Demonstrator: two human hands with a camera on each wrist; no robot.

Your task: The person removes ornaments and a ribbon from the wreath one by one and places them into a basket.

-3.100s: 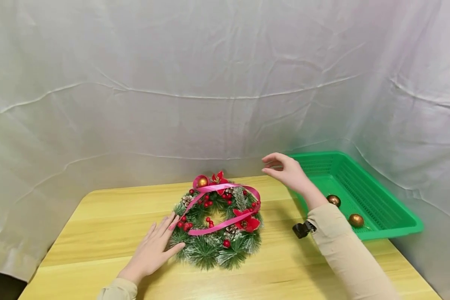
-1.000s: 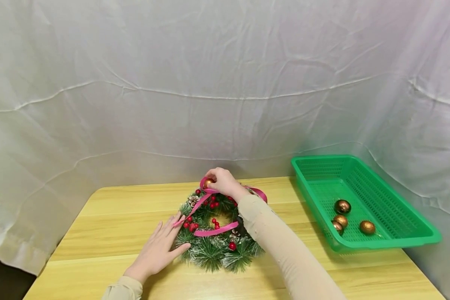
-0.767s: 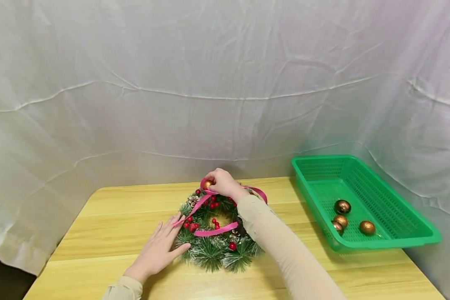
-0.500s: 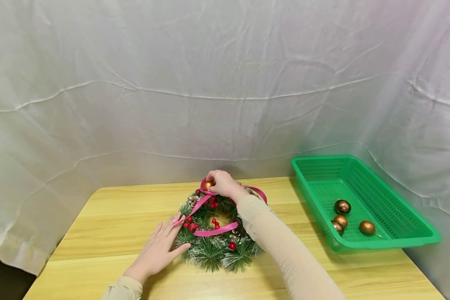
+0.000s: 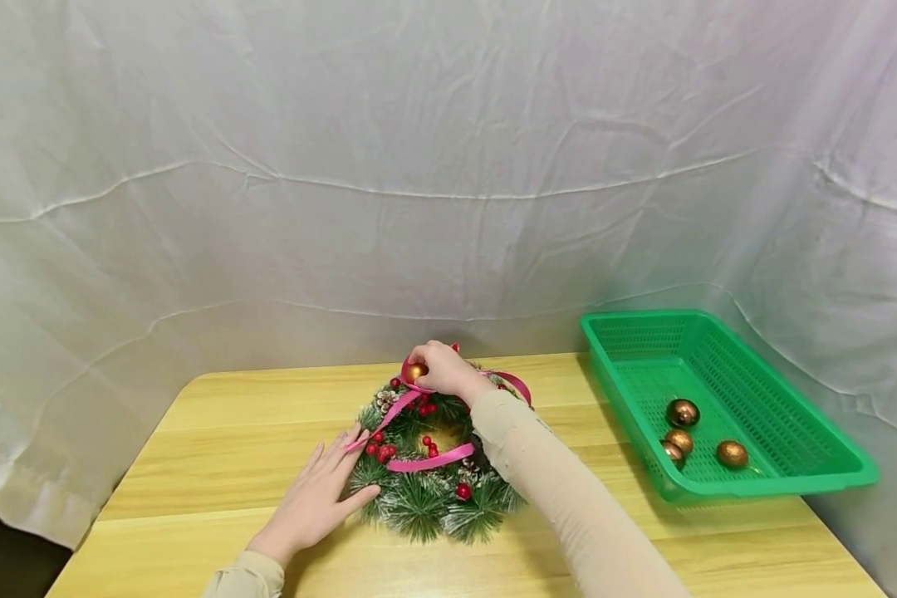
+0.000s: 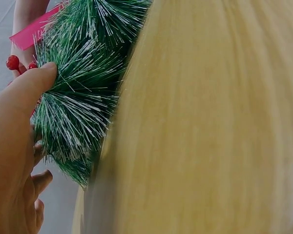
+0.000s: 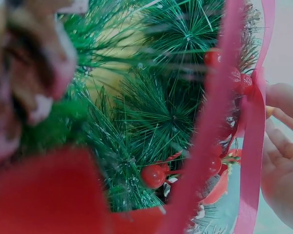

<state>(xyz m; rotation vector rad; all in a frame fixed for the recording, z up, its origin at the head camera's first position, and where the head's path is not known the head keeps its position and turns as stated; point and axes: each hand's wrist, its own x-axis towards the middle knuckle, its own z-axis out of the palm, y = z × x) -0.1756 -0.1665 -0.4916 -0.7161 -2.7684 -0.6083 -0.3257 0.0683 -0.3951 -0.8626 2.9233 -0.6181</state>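
A green Christmas wreath with frosted tips, red berries and pinecones lies flat on the table. Over it loops a pink ribbon. At the wreath's far side my right hand holds a gold bauble between curled fingers and thumb, inside a ribbon loop. The right wrist view shows that hand behind the ribbon, the bauble almost wholly hidden. My left hand rests on the wreath's left edge, fingers outstretched; in the left wrist view its thumb lies against the needles.
A green plastic basket stands at the table's right, with several bronze and gold baubles in it. Grey-white cloth hangs behind the wooden table and along its sides.
My right hand has come from beside the basket to the bauble at the wreath's far side. Over the last second hand and bauble have sunk slightly nearer. The left hand has stayed put.
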